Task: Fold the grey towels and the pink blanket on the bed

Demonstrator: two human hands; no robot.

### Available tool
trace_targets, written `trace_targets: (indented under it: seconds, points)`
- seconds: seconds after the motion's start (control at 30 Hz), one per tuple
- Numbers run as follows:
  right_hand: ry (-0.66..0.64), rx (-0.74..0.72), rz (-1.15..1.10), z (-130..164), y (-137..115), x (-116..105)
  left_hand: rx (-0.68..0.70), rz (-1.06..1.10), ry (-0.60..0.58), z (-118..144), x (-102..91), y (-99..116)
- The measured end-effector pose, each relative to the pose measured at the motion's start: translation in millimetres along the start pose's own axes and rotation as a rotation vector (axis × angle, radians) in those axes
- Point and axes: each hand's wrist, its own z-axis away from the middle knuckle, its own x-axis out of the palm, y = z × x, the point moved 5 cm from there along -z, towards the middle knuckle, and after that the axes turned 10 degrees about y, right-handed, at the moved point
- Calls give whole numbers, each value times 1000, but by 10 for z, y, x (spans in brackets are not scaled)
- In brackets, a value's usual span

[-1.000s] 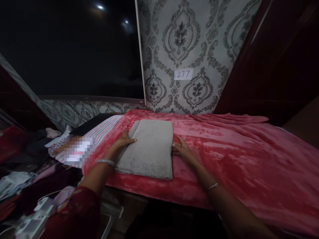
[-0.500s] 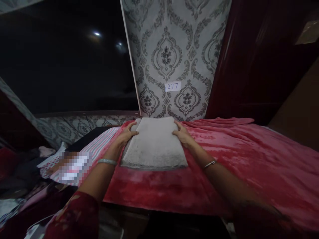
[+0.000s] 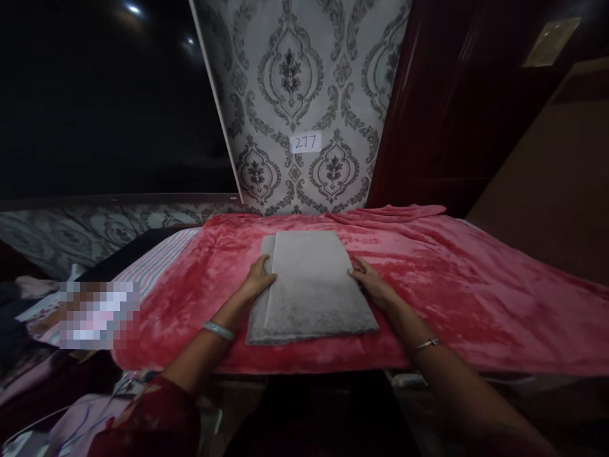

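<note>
A folded grey plush cloth lies flat on the red blanket, its layers slightly offset along the left side. My left hand grips its left edge, the thumb on top and the fingers curled along the side. On the opposite edge my right hand holds the cloth between thumb and fingers. The undersides of both hands' fingers are partly hidden. A bangle circles each wrist.
A large dark television screen stands at the left against patterned wallpaper. A paper label reading 277 is on the wall. Striped fabric shows at the left, beside cluttered clothes. A dark red glossy panel rises at the right.
The folded grey cloth has come nearer to me, with red blanket now visible behind it. Both hands moved with it, staying at its side edges. The camera view has shifted right and down.
</note>
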Motion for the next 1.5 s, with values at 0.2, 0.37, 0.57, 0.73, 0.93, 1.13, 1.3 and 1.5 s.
trace_targets:
  seconds: [0.2, 0.37, 0.57, 0.73, 0.93, 1.13, 1.3, 1.5]
  points:
    - [-83, 4, 45, 424, -43, -77, 434, -534, 110, 532, -156, 215]
    - [-155, -29, 55, 632, -32, -93, 287, -681, -5, 894, -75, 171]
    - [-125, -141, 129, 585, 21, -100, 330, -736, -40, 875, -14, 284]
    - [-146, -103, 92, 649, 7, -91, 210, -557, -99, 764, -56, 163]
    - [-190, -105, 100, 675, -48, -99, 286, -303, -56, 769, -78, 96]
    - [-192, -112, 117, 659, -18, -93, 329, -217, -53, 819, -40, 0]
    - [-153, -244, 305, 628, -33, -176, 283, -130, -110, 792, -47, -72]
    - [-188, -804, 819, 725, -487, 253, 264, -50, -129, 803, -75, -94]
